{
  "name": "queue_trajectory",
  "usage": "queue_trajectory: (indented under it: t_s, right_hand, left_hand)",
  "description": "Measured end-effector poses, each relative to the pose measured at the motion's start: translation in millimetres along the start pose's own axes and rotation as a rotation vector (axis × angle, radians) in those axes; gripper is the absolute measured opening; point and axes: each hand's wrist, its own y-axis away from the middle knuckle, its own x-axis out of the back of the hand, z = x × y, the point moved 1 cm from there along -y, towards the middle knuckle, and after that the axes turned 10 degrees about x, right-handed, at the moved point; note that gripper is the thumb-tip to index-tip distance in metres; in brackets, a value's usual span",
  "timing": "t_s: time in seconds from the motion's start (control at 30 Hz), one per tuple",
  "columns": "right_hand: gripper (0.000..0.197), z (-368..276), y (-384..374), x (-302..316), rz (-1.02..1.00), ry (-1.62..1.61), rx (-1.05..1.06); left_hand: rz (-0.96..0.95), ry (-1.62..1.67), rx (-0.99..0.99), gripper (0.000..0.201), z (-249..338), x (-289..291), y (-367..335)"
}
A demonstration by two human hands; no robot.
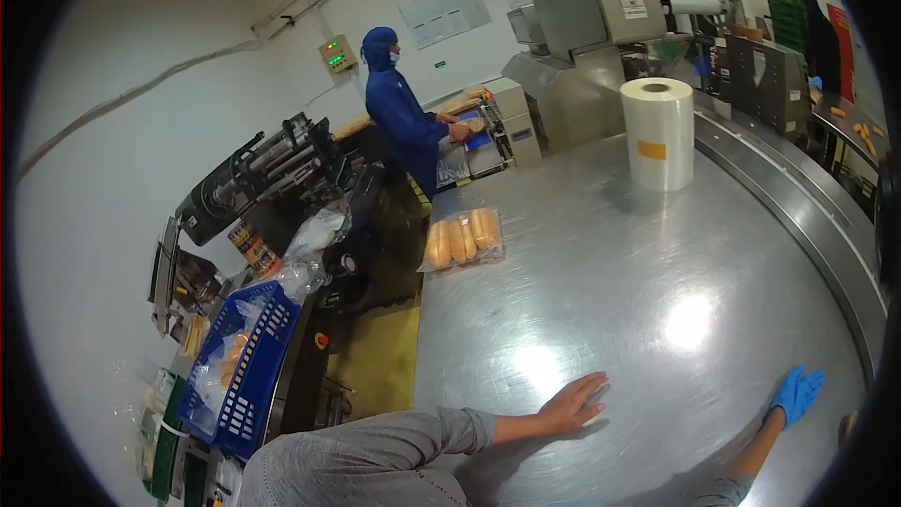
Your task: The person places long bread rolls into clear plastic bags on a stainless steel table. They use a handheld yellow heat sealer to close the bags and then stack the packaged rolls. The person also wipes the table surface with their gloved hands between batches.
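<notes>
Watching remotely, I see my left hand point(569, 407) spread on the table point(587, 272). My right hand point(797, 395), gloved, also is spread.

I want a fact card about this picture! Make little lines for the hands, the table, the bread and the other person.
Left hand: bare left hand, fingers spread, palm down on the table, holding nothing
Right hand: right hand in a blue glove, near the table's right side, holding nothing
Table: shiny metal table
Bread: clear pack of long rolls by the table's left edge
Tall thing: big pale roll of film, standing upright
Basket: blue basket with bagged bread inside
Other person: co-worker in blue, wearing a mask
</notes>
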Motion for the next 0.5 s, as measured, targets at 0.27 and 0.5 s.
queue_trajectory:
  t_s: [0.27,0.5]
  right_hand:
    - [0.072,249,3,-36,0.345,-0.003,-0.333]
    - [0.067,325,149,10,0.108,0.192,-0.605]
  left_hand:
    - [0.051,-0.066,-0.076,0.053,-8,-4,-4]
    - [0.148,-0.026,-0.122,0.056,-30,-4,-9]
